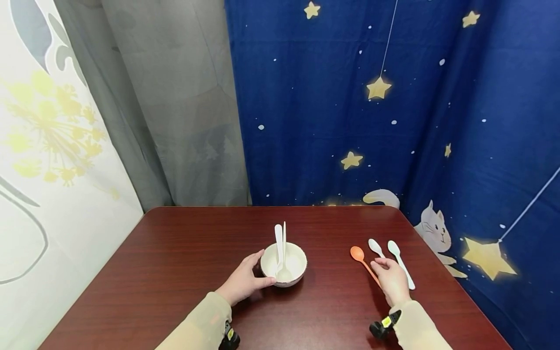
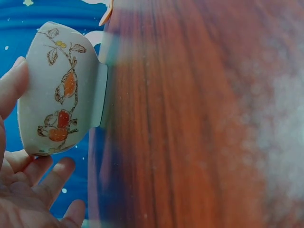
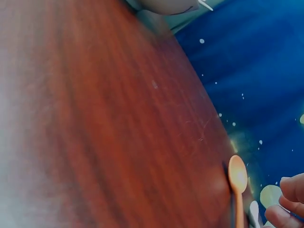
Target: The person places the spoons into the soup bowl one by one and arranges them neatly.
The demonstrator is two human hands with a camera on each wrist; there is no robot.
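My left hand (image 1: 246, 281) grips a white bowl (image 1: 297, 262) at its left side, the thumb at the near rim. The left wrist view shows fruit and leaves painted on the bowl's outside (image 2: 66, 85). Two pale spoons (image 1: 279, 238) lean inside it, handles up. Over at the right, my right hand (image 1: 391, 282) hovers above a white spoon (image 1: 375, 246), whose handle it hides. An orange spoon (image 1: 357, 253) lies to its left and a pale green spoon (image 1: 394, 248) to its right. In the right wrist view, the fingers (image 3: 280, 217) are loosely bent with nothing visible between them.
The dark red wooden table (image 1: 197, 243) has rounded far corners. Behind it hang a grey curtain (image 1: 183, 121) and a blue star-patterned curtain (image 1: 315, 121). A white patterned panel (image 1: 65, 194) stands along the left.
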